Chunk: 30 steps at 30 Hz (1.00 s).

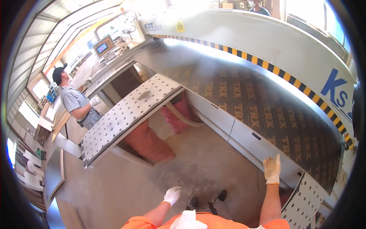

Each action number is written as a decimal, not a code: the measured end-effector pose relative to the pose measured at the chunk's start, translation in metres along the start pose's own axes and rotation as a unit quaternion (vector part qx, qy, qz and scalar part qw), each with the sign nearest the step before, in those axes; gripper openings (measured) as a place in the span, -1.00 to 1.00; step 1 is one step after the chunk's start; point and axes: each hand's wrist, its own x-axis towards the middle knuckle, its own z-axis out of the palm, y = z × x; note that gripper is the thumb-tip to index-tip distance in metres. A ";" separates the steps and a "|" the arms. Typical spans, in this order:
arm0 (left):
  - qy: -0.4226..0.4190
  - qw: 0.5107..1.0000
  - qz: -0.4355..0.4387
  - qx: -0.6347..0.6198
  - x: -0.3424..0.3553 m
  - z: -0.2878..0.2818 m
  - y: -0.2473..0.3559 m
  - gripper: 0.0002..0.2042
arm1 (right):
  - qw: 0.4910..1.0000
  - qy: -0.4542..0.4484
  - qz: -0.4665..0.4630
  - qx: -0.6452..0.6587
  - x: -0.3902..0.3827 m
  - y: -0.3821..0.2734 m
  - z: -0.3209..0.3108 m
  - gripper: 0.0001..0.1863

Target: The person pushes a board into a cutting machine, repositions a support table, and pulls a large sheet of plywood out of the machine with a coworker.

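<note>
My right hand, in a pale work glove, is raised at the front edge of a large dark board with rows of yellow printing. Its fingers are stretched out and the thumb stands apart; whether it touches the edge I cannot tell. Over the floor hangs my left hand, also gloved, with loosely bent fingers and nothing in it. The board lies on the bed of a long grey panel saw, partly under its pale beam with a black-and-yellow striped edge.
A perforated support table juts out at left, another at lower right. Orange sacks and a pale hose are low between them. A gloved co-worker stands at left, near a control screen. Boards lean at far left.
</note>
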 end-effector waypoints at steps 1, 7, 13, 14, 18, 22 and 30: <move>0.002 1.000 0.027 -0.014 0.001 0.004 0.019 -0.57 | 0.999 0.006 0.009 0.053 0.000 -0.003 0.012 -0.36; -0.025 0.966 0.016 -0.258 0.046 -0.012 0.154 -0.64 | 0.978 0.037 -0.028 0.202 -0.025 0.052 -0.033 -0.57; 0.071 0.827 0.036 -0.557 0.131 -0.059 0.254 -0.28 | 0.997 -0.004 -0.023 0.079 -0.101 0.036 -0.032 -0.56; 0.087 0.820 0.010 -0.565 0.129 -0.079 0.239 -0.25 | 0.998 0.008 -0.017 0.060 -0.126 0.045 -0.032 -0.55; -0.001 0.825 -0.100 -0.556 0.041 -0.073 -0.063 -0.22 | 0.994 0.108 -0.005 0.030 -0.413 0.181 -0.160 -0.54; 0.006 0.791 -0.103 -0.603 0.008 -0.105 -0.017 -0.12 | 0.978 0.193 0.075 -0.030 -0.411 0.148 -0.107 -0.48; 0.035 0.793 -0.145 -0.590 0.010 -0.107 -0.068 0.01 | 0.902 0.210 0.299 -0.229 -0.439 0.151 -0.107 -0.41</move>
